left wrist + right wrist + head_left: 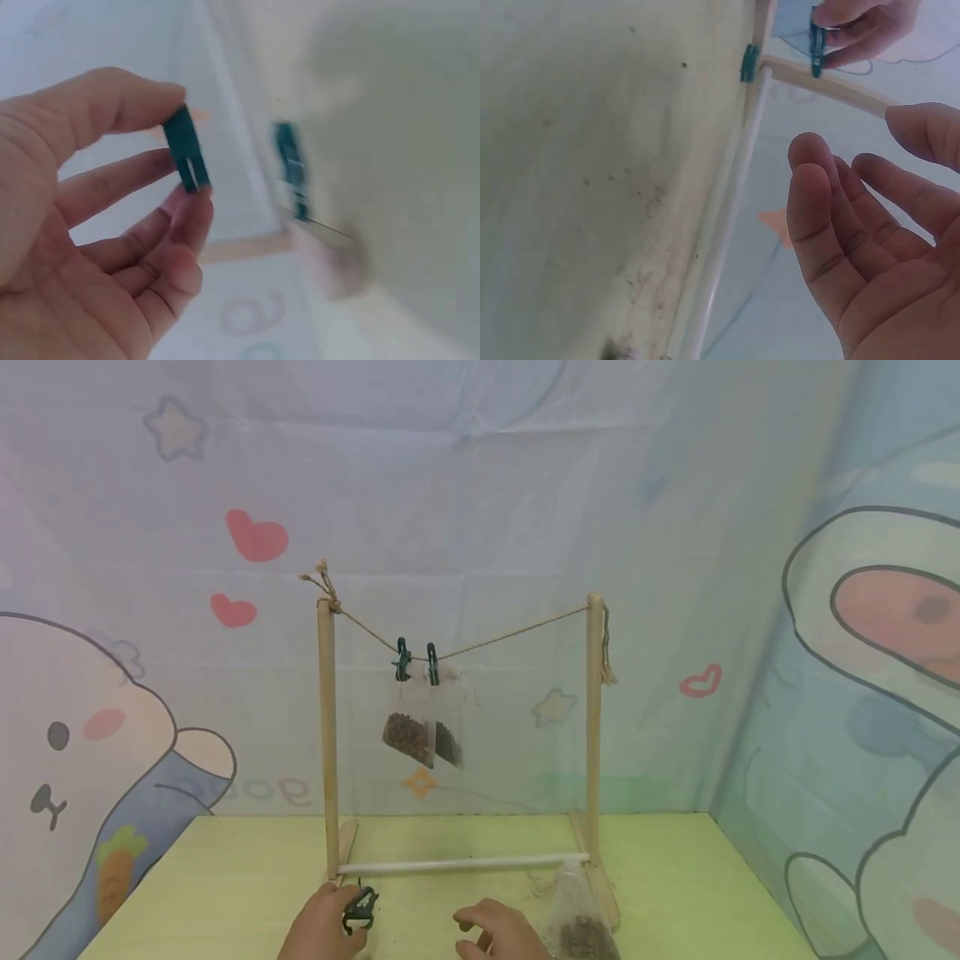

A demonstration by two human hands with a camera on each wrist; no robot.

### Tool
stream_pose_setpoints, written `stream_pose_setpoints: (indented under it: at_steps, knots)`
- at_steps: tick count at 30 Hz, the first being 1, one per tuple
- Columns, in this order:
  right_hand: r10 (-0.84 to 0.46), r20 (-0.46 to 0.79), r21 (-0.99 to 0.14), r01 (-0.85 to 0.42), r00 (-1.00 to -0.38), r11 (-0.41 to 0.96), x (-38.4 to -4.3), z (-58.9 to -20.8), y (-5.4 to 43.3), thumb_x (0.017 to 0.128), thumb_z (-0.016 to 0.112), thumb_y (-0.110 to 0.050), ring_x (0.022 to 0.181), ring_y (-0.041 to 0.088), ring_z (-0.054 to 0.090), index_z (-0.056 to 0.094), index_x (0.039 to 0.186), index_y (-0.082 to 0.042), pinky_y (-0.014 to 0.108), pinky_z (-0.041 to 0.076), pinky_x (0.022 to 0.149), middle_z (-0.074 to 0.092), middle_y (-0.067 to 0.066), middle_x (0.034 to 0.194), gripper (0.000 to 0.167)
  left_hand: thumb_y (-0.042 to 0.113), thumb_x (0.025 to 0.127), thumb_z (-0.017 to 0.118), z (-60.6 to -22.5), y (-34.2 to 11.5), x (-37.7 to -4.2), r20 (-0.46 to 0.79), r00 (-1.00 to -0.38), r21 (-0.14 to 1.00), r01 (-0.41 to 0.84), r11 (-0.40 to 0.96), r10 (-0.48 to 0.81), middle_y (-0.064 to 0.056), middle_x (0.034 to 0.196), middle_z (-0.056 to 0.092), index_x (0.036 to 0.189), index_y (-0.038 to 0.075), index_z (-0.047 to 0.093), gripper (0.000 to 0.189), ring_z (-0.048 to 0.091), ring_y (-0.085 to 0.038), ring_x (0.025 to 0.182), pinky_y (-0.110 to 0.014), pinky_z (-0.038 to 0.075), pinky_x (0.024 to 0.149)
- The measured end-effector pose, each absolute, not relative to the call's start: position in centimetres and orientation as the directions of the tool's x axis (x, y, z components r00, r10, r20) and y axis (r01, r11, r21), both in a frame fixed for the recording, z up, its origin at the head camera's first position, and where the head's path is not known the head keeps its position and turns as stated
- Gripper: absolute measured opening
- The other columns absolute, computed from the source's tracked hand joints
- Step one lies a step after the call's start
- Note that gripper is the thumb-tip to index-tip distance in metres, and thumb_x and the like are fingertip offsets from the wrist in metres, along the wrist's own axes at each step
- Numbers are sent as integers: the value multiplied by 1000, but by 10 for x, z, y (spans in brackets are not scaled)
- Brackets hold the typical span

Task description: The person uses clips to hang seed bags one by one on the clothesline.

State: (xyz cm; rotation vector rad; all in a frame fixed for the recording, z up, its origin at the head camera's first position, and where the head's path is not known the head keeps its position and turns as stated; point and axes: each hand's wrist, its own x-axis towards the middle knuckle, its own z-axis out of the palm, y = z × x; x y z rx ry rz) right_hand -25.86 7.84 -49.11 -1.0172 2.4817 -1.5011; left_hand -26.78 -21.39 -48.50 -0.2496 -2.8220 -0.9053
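My left hand [321, 927] pinches a dark green clothes peg [185, 146] between thumb and fingertips, low near the stand's left foot. Behind it, a second green peg [291, 169] lies on the table. My right hand [504, 933] holds nothing; its fingers are loosely bent, with the thumb apart. Just right of that hand is a clear bag [573, 902] with dark brown contents at its bottom. Two green pegs, a left one [402, 660] and a right one [432, 664], hold two bags of dark bits [408, 735] on the sagging rope.
A wooden stand with a left post [327, 735] and right post [594, 727] carries the rope [517, 631]. A white bar [465, 864] joins its feet. Beneath lies a pale yellow table [660, 877], with a printed cloth [465, 527] hanging behind.
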Motion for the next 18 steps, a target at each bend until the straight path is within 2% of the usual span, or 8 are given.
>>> stream_pose_setpoints:
  at_steps: [3, 7, 13, 18]
  knots:
    - [-533, 309, -800, -518, -788, 302, -260, -485, 82, 102, 64, -12, 72, 7, 66, 68, 123, 7, 24, 56, 64, 68, 24, 105, 29, 2, 71, 90, -470, -202, -258, 329, -938, 564, 289, 774, 111, -7, 97, 64, 119, 1, 73, 51, 63, -18, 82, -36, 56, 69]
    - [-467, 355, -803, -520, -810, 292, -259, -474, 86, 103, 64, -14, 76, 7, 66, 69, 124, 4, 25, 57, 66, 69, 22, 108, 29, 2, 72, 91, -452, -182, -247, 422, -901, 583, 357, 730, 104, 1, 97, 62, 123, 6, 73, 54, 57, -10, 78, -24, 50, 65]
    - [-341, 329, -888, -412, -881, 206, -256, -463, 89, 104, 64, -18, 76, 9, 70, 70, 127, 2, 27, 59, 64, 71, 22, 116, 31, -3, 73, 89, -436, -156, -240, 506, -855, 629, 453, 632, 109, 3, 103, 64, 127, 11, 72, 58, 56, -7, 81, -22, 47, 65]
    - [-351, 288, -937, -338, -891, 88, -254, -460, 89, 106, 61, -17, 80, 11, 72, 66, 130, 7, 30, 60, 66, 69, 28, 119, 34, -2, 76, 88, -436, -140, -241, 540, -825, 646, 531, 548, 163, 1, 106, 64, 132, 9, 69, 60, 56, -6, 83, -23, 48, 67]
